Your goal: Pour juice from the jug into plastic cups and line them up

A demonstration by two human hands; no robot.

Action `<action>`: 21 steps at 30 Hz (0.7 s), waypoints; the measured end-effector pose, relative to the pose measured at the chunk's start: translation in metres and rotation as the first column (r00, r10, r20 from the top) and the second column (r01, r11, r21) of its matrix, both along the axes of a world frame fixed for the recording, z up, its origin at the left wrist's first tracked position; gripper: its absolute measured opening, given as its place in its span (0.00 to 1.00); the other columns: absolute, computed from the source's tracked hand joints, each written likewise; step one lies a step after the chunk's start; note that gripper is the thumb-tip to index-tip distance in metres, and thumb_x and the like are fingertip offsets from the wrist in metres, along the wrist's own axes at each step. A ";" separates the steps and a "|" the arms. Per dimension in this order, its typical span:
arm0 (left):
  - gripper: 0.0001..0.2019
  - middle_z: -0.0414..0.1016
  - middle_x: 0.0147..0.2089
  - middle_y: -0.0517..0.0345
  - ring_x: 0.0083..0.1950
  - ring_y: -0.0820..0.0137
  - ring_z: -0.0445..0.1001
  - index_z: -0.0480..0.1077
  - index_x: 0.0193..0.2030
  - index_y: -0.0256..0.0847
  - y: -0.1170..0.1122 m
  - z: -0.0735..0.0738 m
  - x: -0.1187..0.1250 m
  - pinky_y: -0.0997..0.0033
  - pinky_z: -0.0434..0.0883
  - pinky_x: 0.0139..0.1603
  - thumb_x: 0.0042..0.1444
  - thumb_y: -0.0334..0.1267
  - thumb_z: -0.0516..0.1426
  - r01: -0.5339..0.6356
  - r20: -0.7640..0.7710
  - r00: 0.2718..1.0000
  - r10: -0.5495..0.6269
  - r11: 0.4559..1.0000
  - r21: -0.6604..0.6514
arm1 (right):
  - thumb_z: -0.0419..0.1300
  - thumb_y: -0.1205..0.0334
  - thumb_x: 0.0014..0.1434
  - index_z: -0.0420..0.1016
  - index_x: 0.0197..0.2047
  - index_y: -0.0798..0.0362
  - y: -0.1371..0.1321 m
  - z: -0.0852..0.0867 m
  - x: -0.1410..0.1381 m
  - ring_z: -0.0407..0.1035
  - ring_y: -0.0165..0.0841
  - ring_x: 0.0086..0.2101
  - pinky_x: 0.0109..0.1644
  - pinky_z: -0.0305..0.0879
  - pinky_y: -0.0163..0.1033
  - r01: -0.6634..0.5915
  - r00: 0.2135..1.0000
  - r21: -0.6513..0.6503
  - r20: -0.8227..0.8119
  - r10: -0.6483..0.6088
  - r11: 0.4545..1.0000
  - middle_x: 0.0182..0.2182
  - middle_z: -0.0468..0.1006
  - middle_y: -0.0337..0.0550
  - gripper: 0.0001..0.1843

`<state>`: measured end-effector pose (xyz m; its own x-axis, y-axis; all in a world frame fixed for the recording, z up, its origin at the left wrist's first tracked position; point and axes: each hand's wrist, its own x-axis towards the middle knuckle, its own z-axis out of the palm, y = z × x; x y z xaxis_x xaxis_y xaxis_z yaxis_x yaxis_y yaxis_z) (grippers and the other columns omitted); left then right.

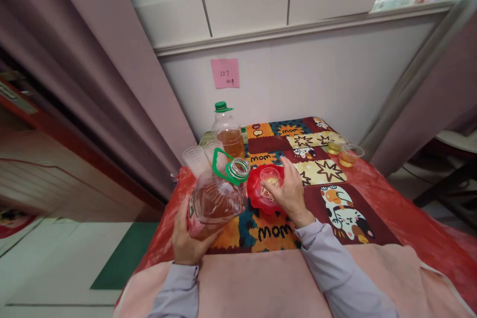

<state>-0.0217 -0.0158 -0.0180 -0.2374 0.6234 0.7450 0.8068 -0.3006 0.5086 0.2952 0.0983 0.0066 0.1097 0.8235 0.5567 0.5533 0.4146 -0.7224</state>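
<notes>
My left hand (188, 236) is closed around the lower side of a large clear plastic bottle (218, 201). The bottle has a green handle, an uncapped mouth and pinkish-amber liquid inside. It leans to the right, with its mouth near the rim of a red scalloped dish (255, 198). On that dish is a small clear plastic cup (270, 175) with a little pale liquid in it. My right hand (290, 191) is at the cup's right side, fingers stretched and apart. Its thumb overlaps the cup's near side; whether it touches is hard to tell.
Behind stands a second bottle (229, 139), green-capped, with amber liquid. Stacked clear cups (196, 159) are beside it at left. Two cups of yellowish liquid (348, 156) sit at right. Patterned mats (350, 213) and a pink cloth (261, 283) cover the red-draped table; a wall closes off the back.
</notes>
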 end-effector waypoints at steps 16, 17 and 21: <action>0.68 0.69 0.79 0.33 0.79 0.35 0.68 0.65 0.79 0.43 0.000 0.011 0.007 0.35 0.67 0.79 0.34 0.77 0.74 0.153 0.220 0.966 -0.135 0.986 -0.069 | 0.84 0.35 0.48 0.62 0.76 0.45 -0.051 0.024 -0.058 0.72 0.58 0.68 0.73 0.72 0.63 -0.619 0.687 -0.062 -0.525 0.502 0.783 0.63 0.79 0.55 0.62; 0.66 0.66 0.81 0.34 0.81 0.36 0.65 0.65 0.79 0.44 0.000 0.010 0.008 0.37 0.66 0.80 0.38 0.78 0.72 0.154 0.375 0.918 -0.126 0.987 -0.045 | 0.84 0.35 0.48 0.60 0.78 0.45 -0.051 0.023 -0.058 0.70 0.57 0.70 0.74 0.71 0.62 -0.619 0.675 -0.054 -0.547 0.495 0.784 0.66 0.78 0.56 0.64; 0.42 0.73 0.77 0.35 0.77 0.44 0.72 0.69 0.75 0.44 0.004 -0.002 0.004 0.40 0.74 0.74 0.68 0.73 0.54 0.061 0.711 0.703 -0.019 0.998 -0.034 | 0.83 0.33 0.48 0.53 0.81 0.43 -0.049 0.022 -0.059 0.69 0.56 0.71 0.73 0.73 0.60 -0.639 0.609 -0.032 -0.631 0.480 0.769 0.71 0.73 0.58 0.69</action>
<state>-0.0177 -0.0114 -0.0196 -0.6564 0.6766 0.3337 0.1889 -0.2807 0.9410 0.2367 0.0491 0.0283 -0.1973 0.9209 0.3361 -0.2671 0.2794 -0.9223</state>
